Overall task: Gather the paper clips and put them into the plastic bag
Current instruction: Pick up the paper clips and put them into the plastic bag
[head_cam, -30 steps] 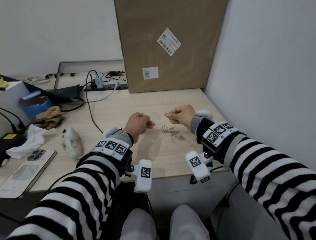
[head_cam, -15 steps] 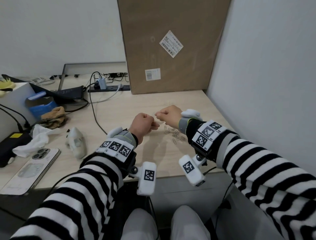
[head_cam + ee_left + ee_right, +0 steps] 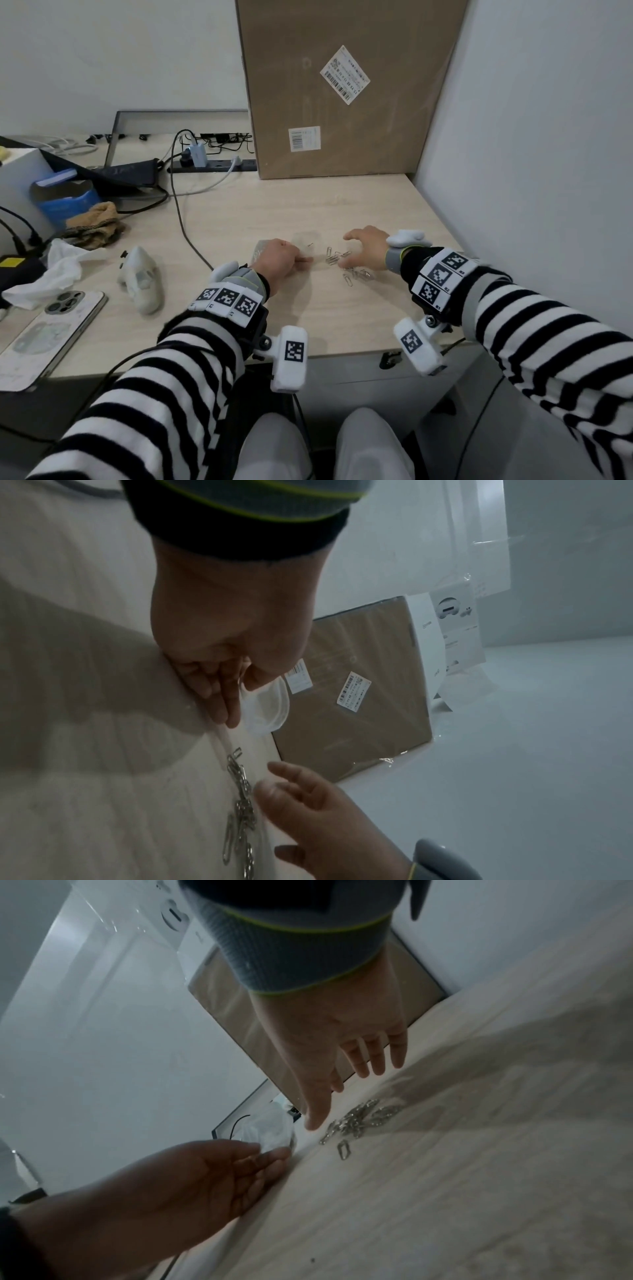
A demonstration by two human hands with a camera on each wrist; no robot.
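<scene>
From the head camera the left hand (image 3: 279, 258) looks like a closed fist on the desk (image 3: 260, 205), but the left wrist view shows its thumb and fingers (image 3: 222, 696) pinching the clear plastic bag (image 3: 265, 710), whose mouth bulges open. The bag is transparent and nearly vanishes against the pale wood from above (one paper clip seems to lie at or in it, though I cannot tell which). The right hand (image 3: 364, 248) hovers spread over the paper clips (image 3: 346, 263), holding nothing; the right wrist view shows its fingers (image 3: 373, 1058) straight and apart above the silver pile (image 3: 359, 1121), with one clip (image 3: 343, 1149) lying apart, nearer the bag. The clips are thin bright wire loops, bunched near the desk's right edge, midway between front and back. A cardboard box (image 3: 342, 96) stands at the back right corner, bearing two white barcode labels (image 3: 344, 73) whose print is too small to read. Only the left wrist view shows a white printed carton (image 3: 452, 631) beside it.
</scene>
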